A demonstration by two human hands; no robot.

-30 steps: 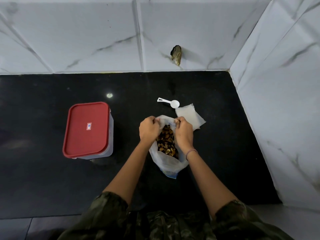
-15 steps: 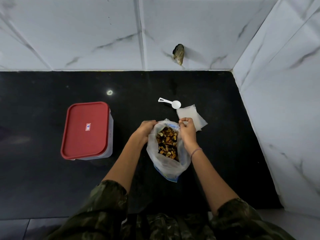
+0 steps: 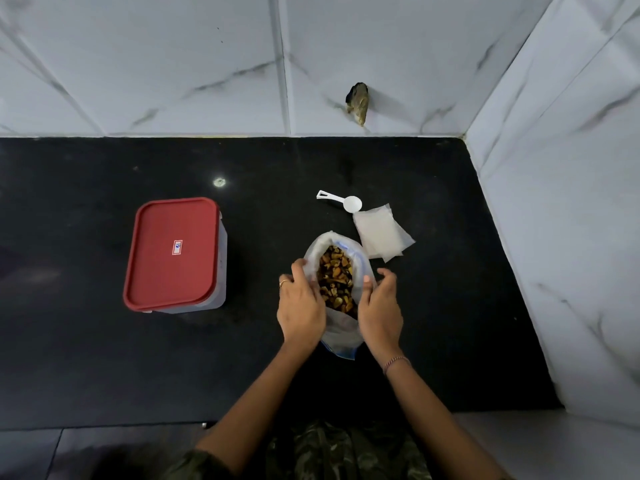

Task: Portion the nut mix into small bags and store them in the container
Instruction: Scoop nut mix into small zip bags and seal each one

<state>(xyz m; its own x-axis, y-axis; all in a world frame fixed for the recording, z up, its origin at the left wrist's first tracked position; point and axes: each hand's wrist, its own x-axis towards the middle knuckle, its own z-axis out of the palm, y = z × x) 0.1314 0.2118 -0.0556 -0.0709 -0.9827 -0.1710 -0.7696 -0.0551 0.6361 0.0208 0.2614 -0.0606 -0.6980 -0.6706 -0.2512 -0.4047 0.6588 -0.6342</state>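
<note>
Nut mix bag [image 3: 341, 336]: stands open-mouthed about midway between the desk's [image 3: 450, 306] back and front edges, right of centre, between both hands; nut mix [image 3: 337, 282] fills it well up.
Left hand [image 3: 301, 306]: fingers curled round the bag's left wall, holding it.
Right hand [image 3: 379, 306]: fingers loosely curved and spread, thumb against the right wall, gripping nothing.
Handling: the thin, soft film will likely sag and spill if let go. The load looks fairly heavy for it, so hold it at the rim or cup it low.
Small bags [image 3: 381, 233]: flat stack just behind the bag, toward the right edge. They look light and slippery, so peel one off by a corner.
Scoop [image 3: 341, 201]: white and stiff, touching the stack's back corner; take it by the handle.
Container [image 3: 173, 251]: toward the left edge, well apart, red lid on; lift it by its rigid sides.
</note>
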